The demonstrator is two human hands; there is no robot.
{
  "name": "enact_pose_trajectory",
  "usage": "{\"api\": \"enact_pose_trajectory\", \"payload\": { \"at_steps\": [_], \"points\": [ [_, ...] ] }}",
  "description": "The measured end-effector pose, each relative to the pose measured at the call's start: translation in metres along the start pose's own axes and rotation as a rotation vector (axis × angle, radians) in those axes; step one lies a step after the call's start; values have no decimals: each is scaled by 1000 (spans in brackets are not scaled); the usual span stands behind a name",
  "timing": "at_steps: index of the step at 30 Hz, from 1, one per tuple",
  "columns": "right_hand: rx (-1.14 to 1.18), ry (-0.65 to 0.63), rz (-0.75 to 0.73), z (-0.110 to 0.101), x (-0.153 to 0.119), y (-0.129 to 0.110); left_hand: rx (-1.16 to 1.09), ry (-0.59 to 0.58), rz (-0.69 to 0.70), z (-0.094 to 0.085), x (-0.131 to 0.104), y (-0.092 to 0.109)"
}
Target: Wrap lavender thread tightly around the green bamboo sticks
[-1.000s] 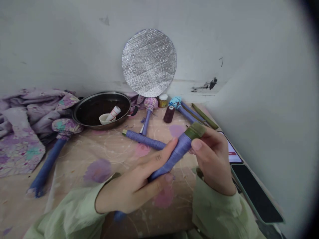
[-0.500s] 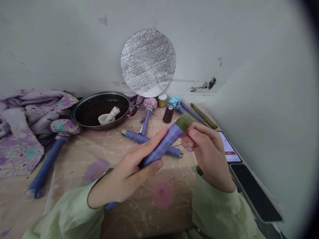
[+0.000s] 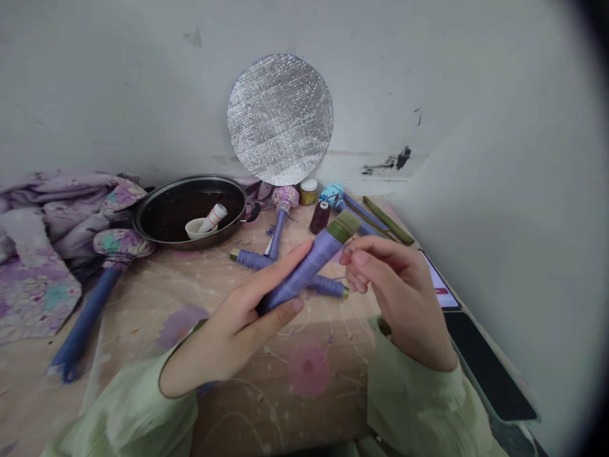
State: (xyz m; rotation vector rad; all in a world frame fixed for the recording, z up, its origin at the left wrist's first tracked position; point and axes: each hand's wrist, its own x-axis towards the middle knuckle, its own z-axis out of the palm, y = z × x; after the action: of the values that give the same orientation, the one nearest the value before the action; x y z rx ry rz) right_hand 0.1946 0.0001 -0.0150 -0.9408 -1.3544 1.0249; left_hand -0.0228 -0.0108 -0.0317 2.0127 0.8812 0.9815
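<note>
My left hand (image 3: 242, 317) is wrapped round a green stick wound with purple thread (image 3: 307, 270), which slants up to the right with its bare green end exposed. Beside that end, my right hand (image 3: 399, 285) pinches a purple thread between thumb and forefinger. Behind and below the held stick lies a thread-wound rod (image 3: 328, 287) with green ends. A dark thread cone (image 3: 320, 218) stands just beyond the stick's tip.
A black pan (image 3: 157, 238) holds a white cup (image 3: 194, 229). Floral-headed mallets (image 3: 90, 314) and cloth (image 3: 38, 273) lie left. A silver disc (image 3: 280, 120) leans on the wall. Phones (image 3: 492, 362) and green strips (image 3: 387, 219) are at right.
The wound stick and my left hand have shifted slightly left and down. My right fingers have moved a little away from the green end, with the thread pinched.
</note>
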Motion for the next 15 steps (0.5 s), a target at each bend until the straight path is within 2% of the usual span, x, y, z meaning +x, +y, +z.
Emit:
{"api": "enact_pose_trajectory", "payload": {
  "at_steps": [7, 11, 13, 15],
  "points": [
    [-235, 47, -93, 6, 3, -1, 278, 70, 236, 15, 5, -15],
    [-315, 99, -117, 10, 9, 5, 426, 123, 253, 24, 6, -19],
    [-336, 106, -111, 10, 10, 8, 369, 89, 242, 26, 7, -19],
    [-348, 82, -89, 11, 10, 10, 215, 26, 194, 26, 9, -19]
  ]
}}
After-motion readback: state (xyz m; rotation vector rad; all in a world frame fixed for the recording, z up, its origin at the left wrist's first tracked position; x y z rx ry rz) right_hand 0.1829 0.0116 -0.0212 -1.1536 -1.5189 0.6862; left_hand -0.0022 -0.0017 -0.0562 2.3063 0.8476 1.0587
